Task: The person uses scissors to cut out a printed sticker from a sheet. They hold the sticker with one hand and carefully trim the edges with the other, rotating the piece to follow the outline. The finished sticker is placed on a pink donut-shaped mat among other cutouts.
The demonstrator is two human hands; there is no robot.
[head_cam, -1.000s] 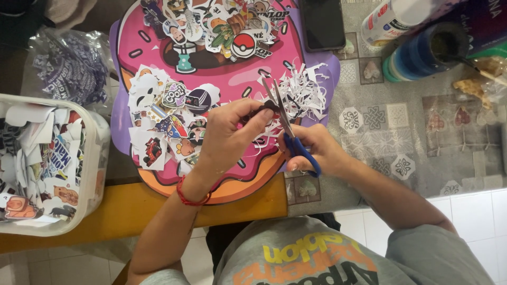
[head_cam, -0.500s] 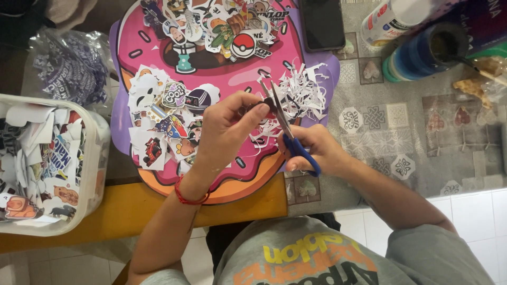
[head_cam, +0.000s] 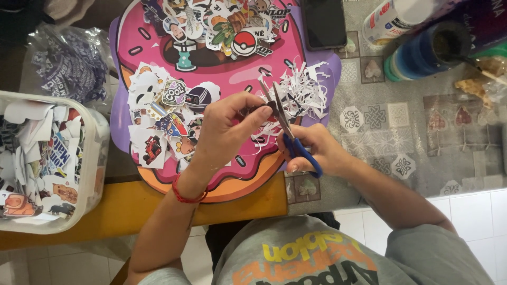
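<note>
Sticker (head_cam: 262,110) in left-hand (head_cam: 227,129) grip, between scissors (head_cam: 285,129) blades.

The scene is lit evenly and brightly from above, with only soft, short shadows cast. Mild glare is seen on the plastic tub (head_cam: 97,158) rim and the glossy phone (head_cam: 323,22). Focus is held sharp centrally; edges are slightly stretched.
</note>
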